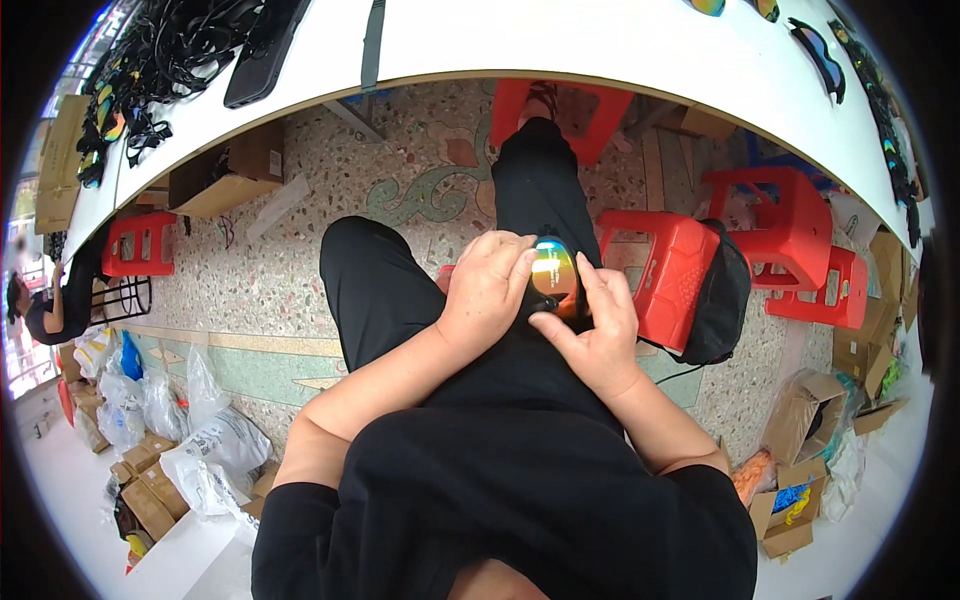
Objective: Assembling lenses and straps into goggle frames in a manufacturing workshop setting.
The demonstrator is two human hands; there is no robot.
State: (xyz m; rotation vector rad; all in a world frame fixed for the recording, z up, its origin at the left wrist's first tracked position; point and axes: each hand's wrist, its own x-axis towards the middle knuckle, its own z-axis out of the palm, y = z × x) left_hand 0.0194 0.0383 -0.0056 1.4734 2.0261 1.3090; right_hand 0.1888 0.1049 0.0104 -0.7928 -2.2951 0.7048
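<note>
"2 bare hands on the piece, then?"

"Yes. The left hand is curled over its left edge, and the right hand grips the other side, thumb below and fingers along the rim. The goggles sit between them, just above the lap, lens up."

"Which step would you call it?"

"I'd judge it close handling at the rim: turning or steadying the piece. Exactly what the fingertips do underneath is hidden."

"And the next move calls for?"

"Light, even pressure at the edge, I'd say; a mirrored face probably smudges easily."

"What's it made of?"

"The lens is glossy, rounded and probably plastic, running green through yellow to orange. Its lower part is dark. Behind it are matte black trousers; beside the right hand, a hard, smooth red stool. Below lies speckled stone-chip floor."
</note>
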